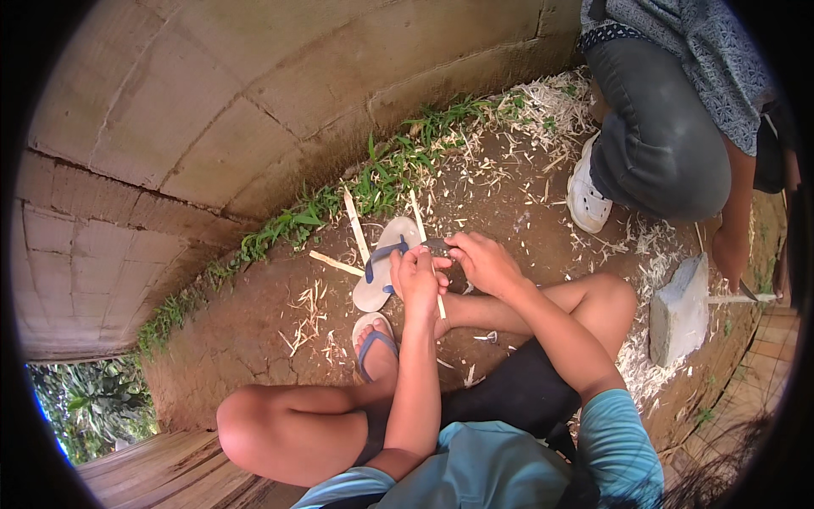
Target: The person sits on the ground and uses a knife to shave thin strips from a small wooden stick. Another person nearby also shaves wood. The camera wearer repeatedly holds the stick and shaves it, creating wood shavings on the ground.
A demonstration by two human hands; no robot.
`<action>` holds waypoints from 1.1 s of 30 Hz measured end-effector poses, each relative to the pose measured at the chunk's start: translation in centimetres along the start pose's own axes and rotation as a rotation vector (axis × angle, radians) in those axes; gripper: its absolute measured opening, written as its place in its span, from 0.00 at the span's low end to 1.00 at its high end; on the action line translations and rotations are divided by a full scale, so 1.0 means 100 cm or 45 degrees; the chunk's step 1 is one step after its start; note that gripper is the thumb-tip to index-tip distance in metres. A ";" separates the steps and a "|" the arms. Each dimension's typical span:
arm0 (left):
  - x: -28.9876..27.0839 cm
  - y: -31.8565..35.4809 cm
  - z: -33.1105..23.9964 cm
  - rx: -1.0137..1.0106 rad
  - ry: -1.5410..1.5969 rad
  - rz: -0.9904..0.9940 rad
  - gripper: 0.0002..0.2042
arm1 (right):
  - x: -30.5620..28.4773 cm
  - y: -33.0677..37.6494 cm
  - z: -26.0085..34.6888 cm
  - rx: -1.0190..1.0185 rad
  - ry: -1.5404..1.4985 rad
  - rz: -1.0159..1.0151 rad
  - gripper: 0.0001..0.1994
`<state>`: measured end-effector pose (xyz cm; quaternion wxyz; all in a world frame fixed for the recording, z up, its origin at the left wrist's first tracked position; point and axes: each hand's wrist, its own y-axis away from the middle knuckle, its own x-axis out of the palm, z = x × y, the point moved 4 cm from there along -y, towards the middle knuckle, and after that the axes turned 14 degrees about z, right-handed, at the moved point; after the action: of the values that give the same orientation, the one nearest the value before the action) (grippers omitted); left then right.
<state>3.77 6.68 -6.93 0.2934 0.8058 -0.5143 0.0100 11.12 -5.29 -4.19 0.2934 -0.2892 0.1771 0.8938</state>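
My left hand [415,276] is closed around a thin pale wooden stick [417,212]. The stick runs past the fingers on both sides, its near end by my ankle. My right hand [482,261] grips a small knife, most of its handle hidden by the fingers. The dark knife blade [437,244] points left and meets the stick, or lies very near it, at my left fingertips. Beneath my hands a loose grey sandal [400,233] with blue straps rests on the soil. Two pale wooden strips, one long [354,222] and one shorter [333,262], lie beside it.
Another person [653,127] squats at the right, a hand [731,253] near a blade and pale stick. A rough stone block [681,310] stands there. Pale shavings [551,110] litter the brown soil. Grass [373,182] grows along the block wall [254,102]. My sandalled foot [375,352] is nearby.
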 end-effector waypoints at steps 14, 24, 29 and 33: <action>-0.021 -0.013 0.026 0.039 0.158 -0.031 0.29 | 0.013 0.002 -0.005 -0.066 0.128 0.004 0.09; -0.017 -0.047 0.043 0.021 0.222 0.119 0.08 | 0.025 0.014 -0.003 0.087 0.078 0.025 0.12; -0.008 -0.030 0.035 -0.030 0.240 0.015 0.08 | 0.021 0.020 0.000 0.071 0.042 -0.013 0.11; -0.015 -0.027 0.030 -0.057 0.140 0.020 0.08 | 0.024 0.018 0.004 0.016 -0.033 0.048 0.10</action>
<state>4.43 7.26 -11.09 0.3391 0.7932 -0.5038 0.0448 8.23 -5.49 -5.13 0.2805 -0.2725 0.1842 0.9018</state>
